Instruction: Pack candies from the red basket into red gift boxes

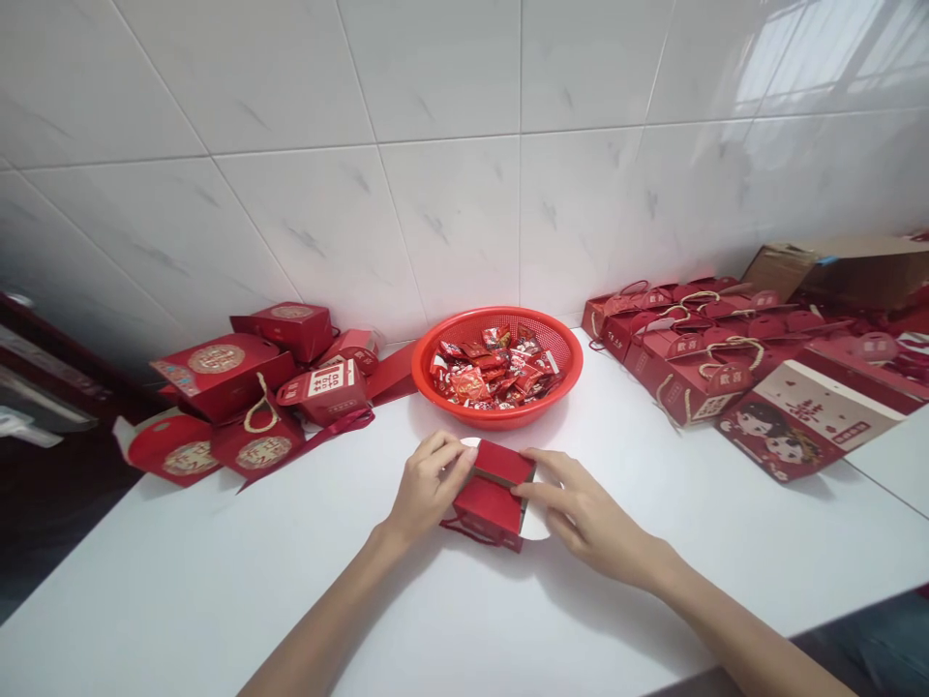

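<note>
A small red gift box (488,505) sits on the white table in front of me, its two red top flaps folded inward with a narrow gap between them. White rounded side flaps stick out at its left and right ends. My left hand (430,484) grips the box's left end, thumb on top near the white flap. At the right end, my right hand (581,508) holds the box, with fingers on the top flaps and edge. A dark red cord hangs along the near side. Just beyond stands a red plastic basket (496,418) of wrapped candies (500,368).
Several red gift boxes (218,373) are piled at the left. Rows of red boxes with rope handles (689,358) stand at the right, beside a printed box (805,421) and a brown cardboard box (871,266). A tiled wall (450,213) backs the table (239,590).
</note>
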Tool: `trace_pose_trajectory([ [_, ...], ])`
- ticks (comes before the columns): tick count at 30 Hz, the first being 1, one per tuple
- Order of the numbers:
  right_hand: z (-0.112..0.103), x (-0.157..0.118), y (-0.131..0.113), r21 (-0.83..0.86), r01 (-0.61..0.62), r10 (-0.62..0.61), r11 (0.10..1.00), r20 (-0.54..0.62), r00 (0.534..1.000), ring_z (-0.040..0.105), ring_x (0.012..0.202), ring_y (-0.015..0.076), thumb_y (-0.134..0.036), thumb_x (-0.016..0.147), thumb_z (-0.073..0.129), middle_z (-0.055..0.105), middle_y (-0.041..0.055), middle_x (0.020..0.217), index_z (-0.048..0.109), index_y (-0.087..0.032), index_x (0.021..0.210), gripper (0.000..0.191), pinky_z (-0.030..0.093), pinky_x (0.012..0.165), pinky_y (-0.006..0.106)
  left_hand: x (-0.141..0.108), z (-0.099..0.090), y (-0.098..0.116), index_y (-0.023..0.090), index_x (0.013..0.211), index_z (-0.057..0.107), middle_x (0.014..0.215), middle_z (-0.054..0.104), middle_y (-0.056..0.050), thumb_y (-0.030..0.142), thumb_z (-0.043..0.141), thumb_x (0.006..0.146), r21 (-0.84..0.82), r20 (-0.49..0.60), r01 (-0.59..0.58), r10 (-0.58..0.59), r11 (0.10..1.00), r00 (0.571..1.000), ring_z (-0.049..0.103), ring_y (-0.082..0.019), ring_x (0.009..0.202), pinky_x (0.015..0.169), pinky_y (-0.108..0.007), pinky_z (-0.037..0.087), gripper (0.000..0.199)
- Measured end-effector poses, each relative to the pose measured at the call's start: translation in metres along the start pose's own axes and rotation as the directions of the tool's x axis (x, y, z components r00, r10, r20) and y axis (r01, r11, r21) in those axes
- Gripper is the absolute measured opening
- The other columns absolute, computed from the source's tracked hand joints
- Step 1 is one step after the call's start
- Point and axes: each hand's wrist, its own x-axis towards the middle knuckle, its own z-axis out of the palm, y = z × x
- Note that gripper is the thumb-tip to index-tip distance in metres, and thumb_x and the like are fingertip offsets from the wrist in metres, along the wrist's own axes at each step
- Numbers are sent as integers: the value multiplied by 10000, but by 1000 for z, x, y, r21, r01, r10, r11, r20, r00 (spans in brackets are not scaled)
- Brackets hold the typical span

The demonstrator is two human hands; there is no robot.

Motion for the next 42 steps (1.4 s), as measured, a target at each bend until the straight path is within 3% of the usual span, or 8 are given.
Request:
trace_pose_trajectory([
  [6, 3, 2, 3, 266, -133, 159, 955, -81, 984, 567, 1262, 253, -66, 836, 452, 568, 98, 1412, 443, -304, 1477, 684, 487, 1054, 454, 3, -19, 13, 221, 980, 743, 930, 605, -58, 420, 633, 852, 24, 284, 53, -58, 998, 957, 625, -218, 879, 832, -342, 535, 261],
  [9, 2, 3, 7, 423, -205, 258, 883, -72, 963, 606, 1184, 257, -149, 834, 526, 586, 83, 1413, 471, -293, 1452, 637, 491, 1031, 458, 4, -28, 19, 251, 1068, 730, 1082, 599, -78, 343, 719, 744, 15, 407, 46, -48, 999, 912, 613, -270, 1037, 928, -389, 525, 337],
  [15, -1, 4, 10, 624, -346, 411, 701, 42, 911, 598, 1172, 273, -392, 786, 716, 647, 112, 1282, 483, -220, 1426, 702, 474, 1017, 452, 3, -37, 20, 220, 790, 642, 1313, 580, -98, 267, 689, 798, -187, 472, 115, -14, 976, 882, 582, -277, 1201, 1004, -391, 493, 66],
  [20, 0, 0, 3, 674, -410, 502, 615, 67, 862, 591, 1135, 271, -421, 721, 781, 640, 111, 1198, 508, -203, 1388, 752, 487, 983, 432, -4, -37, 15, 218, 570, 584, 1310, 627, -94, 265, 662, 791, -216, 550, 16, 108, 976, 828, 498, -321, 1299, 1092, -489, 409, 240],
  [26, 11, -9, 2, 695, -459, 551, 553, 108, 828, 609, 1054, 270, -467, 706, 789, 616, 106, 1131, 507, -193, 1379, 780, 531, 898, 422, -11, -37, 14, 228, 563, 607, 1379, 608, -101, 575, 726, 718, -307, 537, 130, 59, 943, 842, 387, -385, 1401, 1170, -588, 280, 398],
  [30, 18, -15, 4, 667, -446, 535, 597, 83, 841, 613, 1059, 270, -513, 754, 746, 630, 105, 1127, 475, -207, 1390, 756, 526, 906, 423, -17, -33, 0, 241, 747, 706, 1453, 546, -110, 518, 780, 733, -202, 432, 110, -12, 973, 902, 401, -359, 1406, 1141, -540, 355, 287],
  [34, 24, -20, 5, 605, -430, 540, 670, -1, 841, 641, 976, 252, -538, 799, 709, 646, 85, 1081, 431, -248, 1378, 704, 540, 849, 399, -22, -25, -19, 272, 1077, 702, 1436, 543, -134, 515, 814, 715, -149, 253, 150, -109, 977, 961, 495, -336, 1335, 1093, -486, 433, 450],
  [42, 16, -18, 6, 550, -443, 530, 708, 1, 848, 659, 797, 200, -557, 804, 707, 629, 68, 1063, 357, -252, 1403, 758, 557, 794, 373, -19, -11, -33, 229, 1213, 596, 1331, 608, -126, 537, 706, 814, -200, 247, 217, -165, 955, 955, 583, -304, 1238, 1034, -413, 485, 516],
])
